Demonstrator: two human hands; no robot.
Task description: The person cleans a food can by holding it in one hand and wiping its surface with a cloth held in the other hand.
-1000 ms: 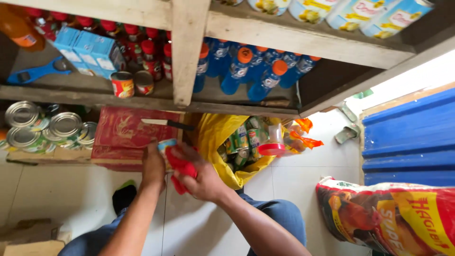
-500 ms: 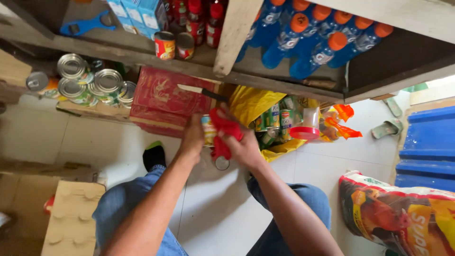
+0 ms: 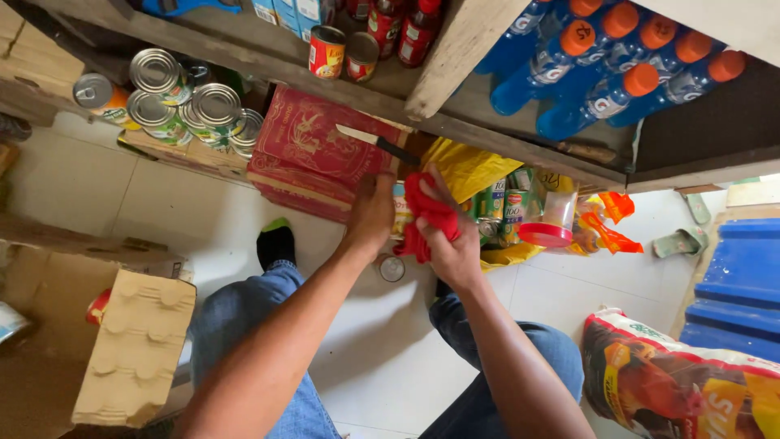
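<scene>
My left hand [image 3: 370, 213] grips a small can [image 3: 400, 210], mostly hidden behind my fingers. My right hand [image 3: 447, 244] presses a red cloth [image 3: 428, 213] against that can. Both hands are held over the white tiled floor, in front of a red box [image 3: 313, 150] with a knife [image 3: 375, 141] lying on top. Another small can [image 3: 392, 268] stands on the floor just below my hands. A yellow bag [image 3: 475, 175] with several green-labelled cans [image 3: 505, 207] lies right behind my right hand.
A wooden shelf [image 3: 455, 49] above holds blue bottles with orange caps [image 3: 585, 69], red bottles and cans. Silver-topped cans [image 3: 191, 102] are stacked at left. A cardboard tray [image 3: 134, 349] sits at lower left, a printed sack [image 3: 682, 386] at lower right, a blue panel [image 3: 743, 284] at right.
The view has tilted down, showing more floor, my knees and the cardboard tray. My hands stay together on the can, the red cloth shifting around it.
</scene>
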